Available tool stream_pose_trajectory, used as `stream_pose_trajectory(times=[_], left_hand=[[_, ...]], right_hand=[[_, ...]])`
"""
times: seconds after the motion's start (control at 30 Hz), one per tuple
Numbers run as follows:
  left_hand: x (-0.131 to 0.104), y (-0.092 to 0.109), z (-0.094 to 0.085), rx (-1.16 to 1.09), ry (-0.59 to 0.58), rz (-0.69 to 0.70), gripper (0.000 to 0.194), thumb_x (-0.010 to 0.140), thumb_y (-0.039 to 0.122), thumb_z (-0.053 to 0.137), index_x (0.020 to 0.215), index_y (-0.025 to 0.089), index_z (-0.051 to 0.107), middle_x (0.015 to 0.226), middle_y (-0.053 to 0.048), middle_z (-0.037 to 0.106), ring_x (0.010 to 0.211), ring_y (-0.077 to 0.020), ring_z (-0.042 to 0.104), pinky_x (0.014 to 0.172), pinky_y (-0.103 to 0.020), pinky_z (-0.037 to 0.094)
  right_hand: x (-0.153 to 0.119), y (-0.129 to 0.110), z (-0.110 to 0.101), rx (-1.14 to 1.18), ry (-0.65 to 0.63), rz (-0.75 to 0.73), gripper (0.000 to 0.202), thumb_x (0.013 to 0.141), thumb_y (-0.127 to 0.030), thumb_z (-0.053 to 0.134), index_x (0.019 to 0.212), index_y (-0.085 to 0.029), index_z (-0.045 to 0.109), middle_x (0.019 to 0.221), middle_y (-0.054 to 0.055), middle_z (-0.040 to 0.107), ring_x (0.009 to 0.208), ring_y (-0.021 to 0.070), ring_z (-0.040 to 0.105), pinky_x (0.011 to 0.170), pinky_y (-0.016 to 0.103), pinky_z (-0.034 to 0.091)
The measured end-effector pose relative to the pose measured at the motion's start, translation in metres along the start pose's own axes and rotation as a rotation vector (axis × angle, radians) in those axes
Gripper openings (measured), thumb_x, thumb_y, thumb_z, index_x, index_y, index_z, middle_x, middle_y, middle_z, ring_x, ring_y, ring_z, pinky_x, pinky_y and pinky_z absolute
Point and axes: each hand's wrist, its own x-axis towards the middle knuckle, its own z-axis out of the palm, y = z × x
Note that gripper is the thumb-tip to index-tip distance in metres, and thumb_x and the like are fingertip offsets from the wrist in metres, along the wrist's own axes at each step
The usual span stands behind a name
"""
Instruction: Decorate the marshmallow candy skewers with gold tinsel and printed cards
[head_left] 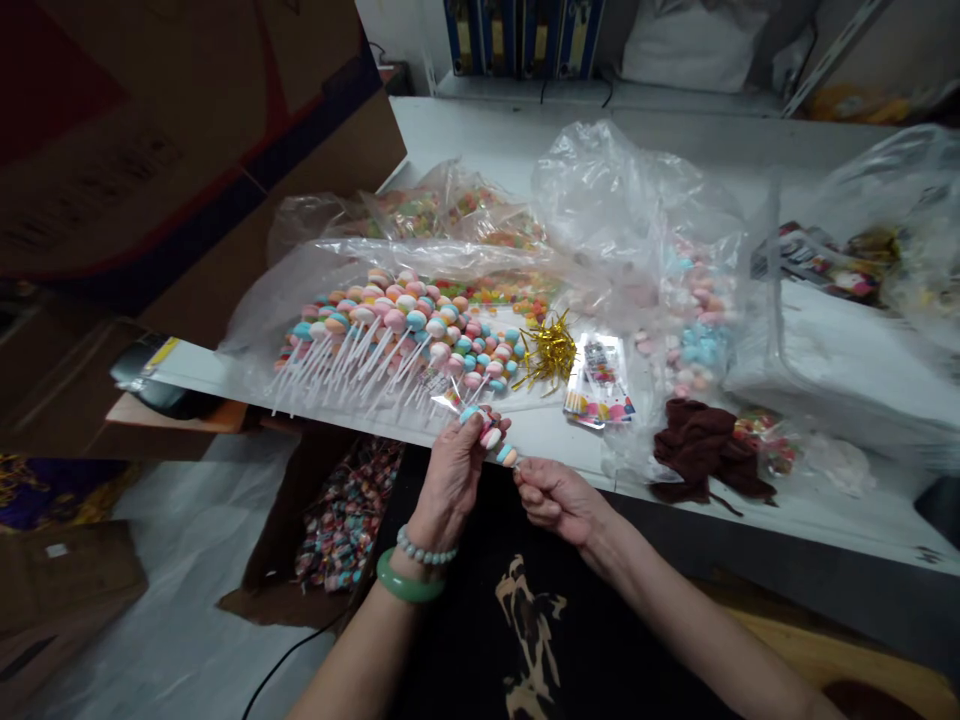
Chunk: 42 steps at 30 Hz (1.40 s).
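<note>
Between my two hands, just off the table's front edge, is a marshmallow lollipop (491, 438) in pink, white, blue and orange. My left hand (456, 465) is closed around its upper part and a shiny printed wrapper (448, 396), which sticks out past the fingers. At the lower end, my right hand (556, 497) pinches what looks like its stick, mostly hidden by the fingers. Beyond my hands lies a pile of marshmallow lollipops (397, 318) with white sticks toward me. A bunch of gold twist ties (553, 350) and a stack of printed wrappers (600, 380) lie right of the pile.
Clear plastic bags of colourful gummies (465, 215) and marshmallows (701, 330) stand behind. A brown cloth (694, 450) and a clear plastic bin (840, 350) are at right. A large carton (187, 150) looms left; below, an open box holds wrapped candies (349, 515).
</note>
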Motion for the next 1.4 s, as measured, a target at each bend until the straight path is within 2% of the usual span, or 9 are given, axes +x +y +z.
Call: stream_pose_trajectory(times=[0.13, 0.27, 0.37, 0.5, 0.63, 0.83, 1.03, 1.2, 1.4], left_hand=[[-0.002, -0.003, -0.001, 0.007, 0.061, -0.009, 0.031, 0.062, 0.034, 0.085, 0.078, 0.012, 0.070, 0.078, -0.003, 0.071, 0.076, -0.0151, 0.069, 0.073, -0.025, 0.054], [-0.003, -0.002, 0.000, -0.004, 0.090, 0.004, 0.032, 0.061, 0.032, 0.086, 0.078, 0.012, 0.070, 0.079, -0.003, 0.071, 0.073, -0.0138, 0.068, 0.075, -0.027, 0.055], [-0.003, 0.000, 0.002, -0.027, 0.122, 0.008, 0.030, 0.060, 0.032, 0.086, 0.075, 0.012, 0.069, 0.075, -0.003, 0.071, 0.072, -0.0141, 0.068, 0.073, -0.027, 0.055], [-0.002, 0.004, 0.001, -0.063, 0.157, 0.040, 0.028, 0.062, 0.033, 0.085, 0.071, 0.013, 0.068, 0.066, -0.001, 0.068, 0.073, -0.0163, 0.069, 0.075, -0.028, 0.055], [-0.002, 0.006, -0.001, -0.035, 0.139, 0.083, 0.029, 0.063, 0.036, 0.084, 0.070, 0.014, 0.067, 0.068, -0.001, 0.069, 0.076, -0.0167, 0.070, 0.077, -0.029, 0.054], [-0.007, -0.007, 0.004, 0.157, 0.059, 0.126, 0.029, 0.070, 0.039, 0.079, 0.078, 0.012, 0.071, 0.077, -0.004, 0.071, 0.072, -0.0126, 0.065, 0.073, -0.024, 0.050], [-0.007, -0.007, 0.005, 0.141, 0.006, 0.023, 0.030, 0.073, 0.041, 0.076, 0.083, 0.013, 0.071, 0.078, -0.005, 0.071, 0.072, -0.0145, 0.066, 0.070, -0.026, 0.050], [-0.006, 0.000, -0.003, 0.084, 0.036, -0.011, 0.042, 0.067, 0.047, 0.080, 0.089, 0.013, 0.070, 0.082, -0.007, 0.072, 0.079, -0.0195, 0.070, 0.073, -0.029, 0.052], [-0.010, -0.010, 0.002, 0.080, -0.021, -0.022, 0.036, 0.071, 0.043, 0.078, 0.090, 0.014, 0.068, 0.083, -0.005, 0.070, 0.081, -0.0190, 0.069, 0.072, -0.028, 0.052]], right_hand=[[0.001, 0.003, -0.003, -0.391, 0.308, -0.297, 0.022, 0.078, -0.037, 0.064, 0.075, -0.018, 0.053, 0.050, -0.006, 0.053, 0.035, 0.0046, 0.031, 0.037, 0.019, 0.017], [-0.006, 0.005, -0.008, -1.141, 0.534, -0.717, 0.017, 0.089, -0.026, 0.048, 0.076, -0.020, 0.057, 0.059, -0.001, 0.057, 0.052, 0.0115, 0.049, 0.052, 0.023, 0.034], [-0.011, 0.007, -0.010, -1.612, 0.571, -1.022, 0.023, 0.090, -0.014, 0.041, 0.075, -0.019, 0.058, 0.062, 0.002, 0.057, 0.059, 0.0141, 0.051, 0.059, 0.026, 0.034], [-0.012, 0.010, -0.010, -1.829, 0.550, -1.091, 0.027, 0.090, -0.008, 0.040, 0.072, -0.019, 0.057, 0.059, 0.002, 0.056, 0.056, 0.0142, 0.048, 0.058, 0.027, 0.032], [-0.011, 0.011, -0.010, -1.713, 0.549, -1.014, 0.024, 0.094, -0.016, 0.042, 0.077, -0.020, 0.059, 0.063, 0.001, 0.059, 0.058, 0.0129, 0.052, 0.059, 0.024, 0.034], [-0.011, 0.003, -0.005, -1.273, 0.527, -0.762, 0.015, 0.089, -0.023, 0.049, 0.079, -0.021, 0.061, 0.058, -0.003, 0.057, 0.054, 0.0113, 0.052, 0.058, 0.022, 0.039], [-0.006, 0.002, 0.002, -0.578, 0.202, -0.267, 0.017, 0.081, -0.033, 0.058, 0.076, -0.017, 0.057, 0.050, -0.005, 0.057, 0.033, 0.0048, 0.034, 0.036, 0.018, 0.021], [-0.002, 0.004, -0.004, -0.158, -0.016, 0.042, 0.025, 0.071, -0.031, 0.073, 0.078, -0.015, 0.056, 0.048, -0.007, 0.053, 0.030, 0.0001, 0.023, 0.032, 0.015, 0.011], [0.002, 0.001, -0.002, 0.046, -0.133, 0.038, 0.023, 0.074, -0.027, 0.072, 0.081, -0.015, 0.054, 0.049, -0.011, 0.049, 0.032, -0.0010, 0.015, 0.033, 0.014, 0.011]])
